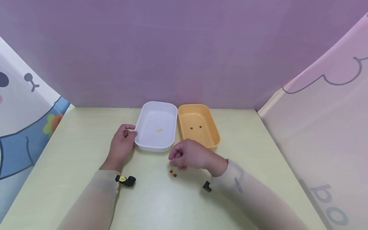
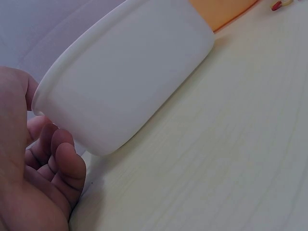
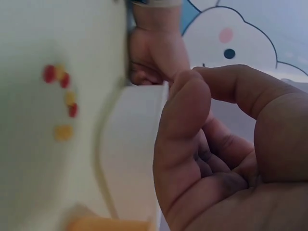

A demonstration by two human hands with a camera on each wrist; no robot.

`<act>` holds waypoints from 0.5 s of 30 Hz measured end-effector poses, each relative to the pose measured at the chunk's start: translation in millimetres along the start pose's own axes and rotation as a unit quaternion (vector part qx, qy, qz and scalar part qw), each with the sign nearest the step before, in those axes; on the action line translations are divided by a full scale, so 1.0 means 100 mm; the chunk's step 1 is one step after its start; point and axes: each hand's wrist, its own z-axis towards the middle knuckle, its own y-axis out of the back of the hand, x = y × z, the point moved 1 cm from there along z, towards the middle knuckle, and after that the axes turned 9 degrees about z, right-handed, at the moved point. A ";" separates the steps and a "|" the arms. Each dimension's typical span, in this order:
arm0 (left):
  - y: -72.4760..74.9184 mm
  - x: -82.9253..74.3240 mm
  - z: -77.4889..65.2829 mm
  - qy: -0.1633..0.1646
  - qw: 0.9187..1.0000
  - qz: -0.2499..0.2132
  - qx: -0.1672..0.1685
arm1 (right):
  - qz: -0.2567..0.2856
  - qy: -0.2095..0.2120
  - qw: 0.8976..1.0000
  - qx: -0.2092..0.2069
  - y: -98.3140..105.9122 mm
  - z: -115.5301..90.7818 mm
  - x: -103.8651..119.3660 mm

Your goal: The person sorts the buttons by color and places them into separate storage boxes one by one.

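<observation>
My left hand (image 1: 122, 145) holds the left rim of a white plastic tray (image 1: 143, 127); in the left wrist view its other fingers (image 2: 70, 161) curl beside the tray's wall. Two small yellow pieces (image 1: 159, 130) lie in that tray. My right hand (image 1: 191, 155) is over the table just in front of the trays, thumb and index fingertips brought together. Whether something tiny sits between those tips is hidden. Below it lie several small round red pieces (image 1: 175, 175) and yellow pieces (image 3: 63, 132) in a loose cluster.
An orange tray (image 1: 214, 129) stands against the white tray's right side, with two red pieces (image 1: 200, 127) inside. Behind both trays rises a purple panel (image 1: 172, 64). Printed cloths (image 1: 322, 127) border the pale table (image 1: 161, 201) on either side.
</observation>
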 end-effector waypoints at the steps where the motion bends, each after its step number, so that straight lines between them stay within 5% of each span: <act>1: 0.00 0.00 0.00 0.000 1.000 0.000 0.000 | -0.002 0.001 1.000 0.002 -0.03 0.00 -0.03; 15: -0.01 0.01 0.02 0.006 1.000 -0.002 -0.005 | -0.059 0.006 0.998 -0.031 -0.32 0.03 -0.49</act>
